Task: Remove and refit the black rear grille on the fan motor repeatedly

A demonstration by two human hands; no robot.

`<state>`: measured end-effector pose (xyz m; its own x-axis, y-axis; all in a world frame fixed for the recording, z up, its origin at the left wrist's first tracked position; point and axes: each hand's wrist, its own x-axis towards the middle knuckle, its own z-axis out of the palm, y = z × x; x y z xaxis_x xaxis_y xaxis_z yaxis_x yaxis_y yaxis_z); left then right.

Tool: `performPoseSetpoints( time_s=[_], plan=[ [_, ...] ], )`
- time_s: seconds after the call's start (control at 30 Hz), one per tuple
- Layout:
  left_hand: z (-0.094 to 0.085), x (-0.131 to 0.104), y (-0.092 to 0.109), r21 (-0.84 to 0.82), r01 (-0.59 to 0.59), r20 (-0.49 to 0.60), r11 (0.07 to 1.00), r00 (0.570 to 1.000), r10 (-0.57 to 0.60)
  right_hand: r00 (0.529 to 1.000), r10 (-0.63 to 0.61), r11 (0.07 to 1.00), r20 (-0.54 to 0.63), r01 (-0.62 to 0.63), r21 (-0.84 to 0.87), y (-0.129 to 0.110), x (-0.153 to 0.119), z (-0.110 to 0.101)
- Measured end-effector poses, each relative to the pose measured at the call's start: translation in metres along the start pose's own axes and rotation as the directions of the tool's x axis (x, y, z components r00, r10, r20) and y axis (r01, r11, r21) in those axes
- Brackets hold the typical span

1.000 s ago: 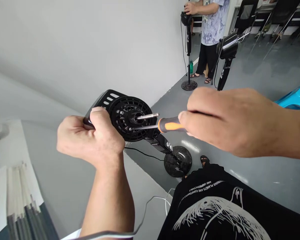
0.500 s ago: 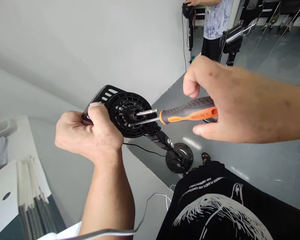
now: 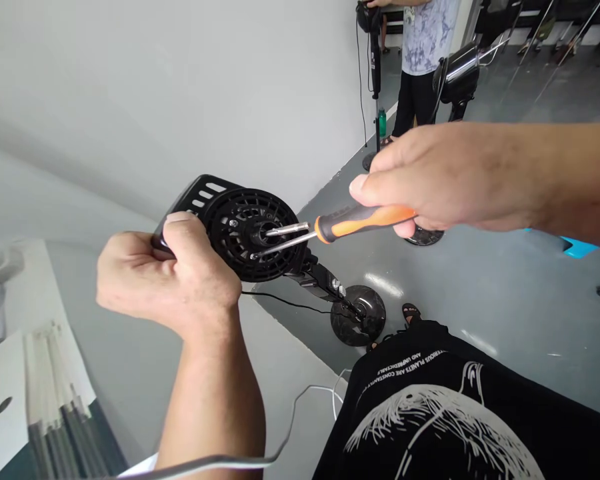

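Observation:
My left hand point(image 3: 180, 273) is closed round the edge of a black fan motor housing point(image 3: 220, 190), its thumb on the near side. A round slotted plate point(image 3: 230, 243) faces me, with a metal shaft point(image 3: 287, 229) standing out of its centre. My right hand point(image 3: 415, 180) grips the orange and black handle of a screwdriver point(image 3: 347, 221). The screwdriver's tip meets the plate at a screw point(image 3: 253, 256) below the shaft. Below the housing, a black neck and pole point(image 3: 325, 277) lead down to a round dark base point(image 3: 375, 307) on the floor.
Another person point(image 3: 425, 47) stands at the back with a hand on a second fan point(image 3: 373, 20). Nearer is another fan head point(image 3: 457, 73). A white cable point(image 3: 293, 413) crosses the foreground. Folders point(image 3: 60, 387) stand at lower left, beside the wall point(image 3: 180, 80).
My right hand has turned over, and its thumb and fingers have closed round the screwdriver handle. The screwdriver's tip stays at the screw. The housing appears slightly further left.

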<state>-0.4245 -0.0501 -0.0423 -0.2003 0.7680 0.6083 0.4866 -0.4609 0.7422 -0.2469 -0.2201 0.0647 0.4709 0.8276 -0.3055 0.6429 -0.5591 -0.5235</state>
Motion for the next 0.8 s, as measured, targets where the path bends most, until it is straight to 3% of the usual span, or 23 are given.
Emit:
performPoseSetpoints(
  time_s=[0.07,0.13,0.17,0.2,0.27,0.3,0.33,0.4,0.47,0.5,0.6,0.67,0.73,0.8],
  plan=[
    [0.0,0.001,0.0,0.01,-0.005,0.004,1.0,1.0,0.005,1.0,-0.022,0.998,0.001,0.022,-0.053,0.004,-0.003,0.002],
    [0.0,0.002,-0.001,0.018,-0.008,0.003,1.0,1.0,0.008,0.961,-0.244,0.958,-0.129,0.219,-0.184,0.009,-0.009,0.007],
    [0.0,0.002,-0.001,0.021,-0.011,0.001,1.0,1.0,0.011,0.886,-0.419,0.888,-0.2,0.354,-0.293,0.012,-0.012,0.01],
    [0.0,0.003,-0.001,0.021,-0.012,0.0,1.0,1.0,0.012,0.771,-0.585,0.787,-0.252,0.465,-0.406,0.014,-0.015,0.013],
    [-0.001,0.003,-0.001,0.033,-0.005,0.005,0.999,1.0,0.005,0.543,-0.815,0.555,-0.205,0.628,-0.546,0.016,-0.018,0.016],
    [-0.001,0.002,-0.001,0.039,0.0,0.006,0.999,1.0,0.0,0.471,-0.867,0.474,-0.162,0.68,-0.56,0.015,-0.018,0.017],
    [-0.001,0.002,0.0,0.04,0.006,0.006,0.999,1.0,-0.007,0.438,-0.889,0.432,-0.132,0.711,-0.555,0.015,-0.018,0.017],
    [-0.001,0.002,0.001,0.036,0.019,-0.004,0.999,1.0,-0.019,0.438,-0.889,0.434,-0.133,0.716,-0.546,0.012,-0.017,0.017],
    [-0.001,0.001,0.003,0.032,0.021,-0.012,0.999,1.0,-0.02,0.475,-0.857,0.499,-0.198,0.672,-0.547,0.009,-0.016,0.016],
    [-0.001,0.001,0.003,0.034,0.025,-0.014,0.999,1.0,-0.024,0.524,-0.822,0.553,-0.224,0.642,-0.531,0.008,-0.016,0.015],
    [0.0,0.001,0.001,0.046,0.037,-0.004,0.998,0.999,-0.037,0.733,-0.641,0.752,-0.229,0.54,-0.377,0.001,-0.017,0.012],
    [0.0,0.002,-0.002,0.056,0.035,0.009,0.998,0.999,-0.035,0.821,-0.53,0.839,-0.213,0.471,-0.273,-0.002,-0.017,0.011],
    [0.001,0.002,-0.005,0.065,0.022,0.021,0.998,1.0,-0.024,0.842,-0.495,0.861,-0.214,0.442,-0.252,-0.002,-0.015,0.013],
    [0.001,0.002,-0.007,0.063,0.014,0.034,0.998,0.999,-0.017,0.792,-0.566,0.807,-0.229,0.476,-0.349,0.004,-0.013,0.016]
  ],
)
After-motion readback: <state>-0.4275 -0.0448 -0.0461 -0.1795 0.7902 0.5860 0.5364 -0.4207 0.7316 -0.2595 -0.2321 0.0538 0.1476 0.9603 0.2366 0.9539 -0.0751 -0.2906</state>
